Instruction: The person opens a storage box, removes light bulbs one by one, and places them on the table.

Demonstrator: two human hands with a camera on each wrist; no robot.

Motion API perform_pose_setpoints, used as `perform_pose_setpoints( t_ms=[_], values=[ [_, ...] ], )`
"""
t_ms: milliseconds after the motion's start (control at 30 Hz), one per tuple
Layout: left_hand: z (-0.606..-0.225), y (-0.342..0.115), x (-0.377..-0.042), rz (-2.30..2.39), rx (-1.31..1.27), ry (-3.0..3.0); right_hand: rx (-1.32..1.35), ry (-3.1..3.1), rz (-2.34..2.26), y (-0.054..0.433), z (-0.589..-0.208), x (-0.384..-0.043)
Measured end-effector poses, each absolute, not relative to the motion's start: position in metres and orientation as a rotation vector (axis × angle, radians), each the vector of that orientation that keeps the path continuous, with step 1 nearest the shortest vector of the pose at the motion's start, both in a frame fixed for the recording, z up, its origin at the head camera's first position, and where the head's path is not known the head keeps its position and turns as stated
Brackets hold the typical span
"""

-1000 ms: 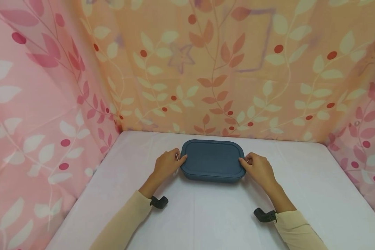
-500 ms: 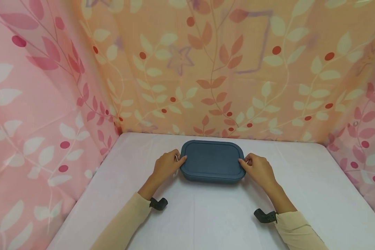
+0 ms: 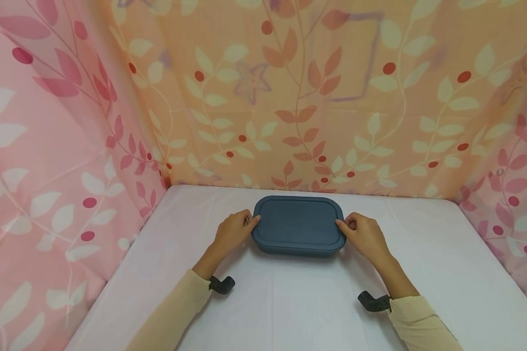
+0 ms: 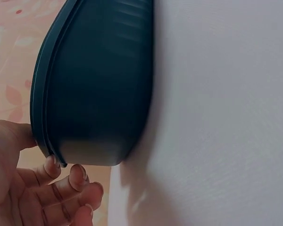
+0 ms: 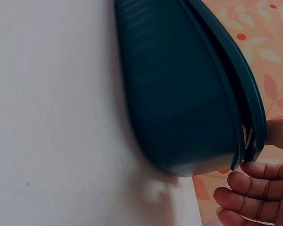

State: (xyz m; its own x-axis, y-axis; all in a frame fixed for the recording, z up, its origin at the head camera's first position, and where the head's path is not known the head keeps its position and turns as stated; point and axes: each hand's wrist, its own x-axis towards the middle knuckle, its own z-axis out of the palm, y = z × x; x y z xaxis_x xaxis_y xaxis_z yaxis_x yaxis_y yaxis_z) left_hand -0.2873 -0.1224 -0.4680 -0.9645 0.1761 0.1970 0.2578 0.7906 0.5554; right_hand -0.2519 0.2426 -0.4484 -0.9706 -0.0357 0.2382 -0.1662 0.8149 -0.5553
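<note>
A dark blue rectangular food container (image 5: 179,103) with rounded corners stands on the white table, its matching lid (image 3: 299,223) on top. My left hand (image 3: 233,230) pinches the lid's left end, thumb on top and fingers beneath the rim. At the opposite end my right hand (image 3: 365,235) pinches the lid the same way. The right wrist view shows a narrow gap between the lid and the container's rim on that side. In the left wrist view, the lid (image 4: 40,94) sits close against the rim. What is inside the container is hidden.
The white table (image 3: 290,302) ends at an orange leaf-patterned curtain (image 3: 228,112) just behind the container. Pink patterned cloth (image 3: 61,161) hangs along the left side, and similar cloth hangs on the right. Black wrist cameras stick out from both wrists.
The lid's edge stands out slightly further over the container than before. Both hands keep their hold at the two ends and have shifted only a little.
</note>
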Motion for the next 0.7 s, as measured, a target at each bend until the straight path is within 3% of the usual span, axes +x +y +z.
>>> perform_pose_setpoints(
  t_ms=[700],
  values=[
    [-0.457, -0.137, -0.285, -1.353, -0.446, -2.832, 0.169, -2.822, 1.178, 0.248, -0.441, -0.247]
  ],
)
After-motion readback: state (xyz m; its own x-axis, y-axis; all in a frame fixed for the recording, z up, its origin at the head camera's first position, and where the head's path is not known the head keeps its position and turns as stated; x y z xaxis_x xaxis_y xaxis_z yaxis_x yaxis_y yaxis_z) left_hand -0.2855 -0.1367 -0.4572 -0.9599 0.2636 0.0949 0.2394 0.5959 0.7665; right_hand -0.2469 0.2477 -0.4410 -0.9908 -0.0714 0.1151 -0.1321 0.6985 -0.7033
